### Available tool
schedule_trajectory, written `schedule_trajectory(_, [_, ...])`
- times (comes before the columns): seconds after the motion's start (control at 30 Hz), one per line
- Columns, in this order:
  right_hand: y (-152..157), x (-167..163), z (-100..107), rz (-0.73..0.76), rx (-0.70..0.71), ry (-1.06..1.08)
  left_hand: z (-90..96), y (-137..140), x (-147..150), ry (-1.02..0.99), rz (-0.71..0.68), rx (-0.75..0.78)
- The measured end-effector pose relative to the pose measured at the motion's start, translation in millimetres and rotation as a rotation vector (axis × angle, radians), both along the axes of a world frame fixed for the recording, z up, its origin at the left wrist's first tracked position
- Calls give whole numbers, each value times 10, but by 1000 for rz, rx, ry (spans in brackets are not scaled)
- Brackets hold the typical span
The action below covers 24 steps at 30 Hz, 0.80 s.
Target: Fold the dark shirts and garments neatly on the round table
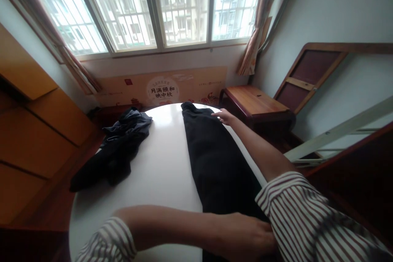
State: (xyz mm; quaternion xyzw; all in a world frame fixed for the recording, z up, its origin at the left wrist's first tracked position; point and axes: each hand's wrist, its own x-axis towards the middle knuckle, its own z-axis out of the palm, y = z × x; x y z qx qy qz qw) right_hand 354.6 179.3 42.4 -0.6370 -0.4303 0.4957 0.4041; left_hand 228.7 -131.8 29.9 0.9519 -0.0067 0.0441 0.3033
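Long, dark cloth that looks like a pair of black trousers (211,147) lies lengthwise over the right half of a white round table (162,159). At its far end, my right hand (225,116) pinches the right-hand edge between thumb and fingers. My left hand (245,233) reaches across the near part of the cloth, its fingers curled over the right edge; the fingertips are hidden. The nearest end of the trousers falls out of view below my left arm.
A heap of dark clothes (119,143) sits on the table's left edge, partly hanging over. Beyond stand a low wooden side table (254,100) and barred windows (181,4). Orange-brown cabinets (33,131) line the left; a pale rail (337,131) slants at right.
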Motion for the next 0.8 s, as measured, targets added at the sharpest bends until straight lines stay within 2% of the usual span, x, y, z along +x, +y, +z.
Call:
schedule_trajectory(0.1, [-354,255,-111,21,-4,-46,132,483,-381,-90,326,-103])
schedule_trajectory(0.2, [-763,465,-203,93,2,-131,220,1267,-651,-178,694,36])
schedule_trajectory(0.27, [-1047,548,-244,195,9,-228,245,1814,-709,-136,903,136])
schedule_trajectory(0.33, [-1324,581,-263,236,49,-318,256,2276,-672,-68,1104,123])
schedule_trajectory(0.4, [-1591,573,-258,235,107,-347,267,2615,-556,-26,1214,113])
schedule_trajectory(0.53, [-2133,481,-202,387,184,-333,286,2989,-148,48,1347,101])
schedule_trajectory(0.67, [-2734,346,-184,447,220,-486,236,3159,296,161,1477,34])
schedule_trajectory(0.73, [-3014,309,-223,426,219,-548,172,3210,434,223,1515,-11])
schedule_trajectory(0.8, [-3241,320,-288,310,229,-573,98,3250,494,263,1534,-42])
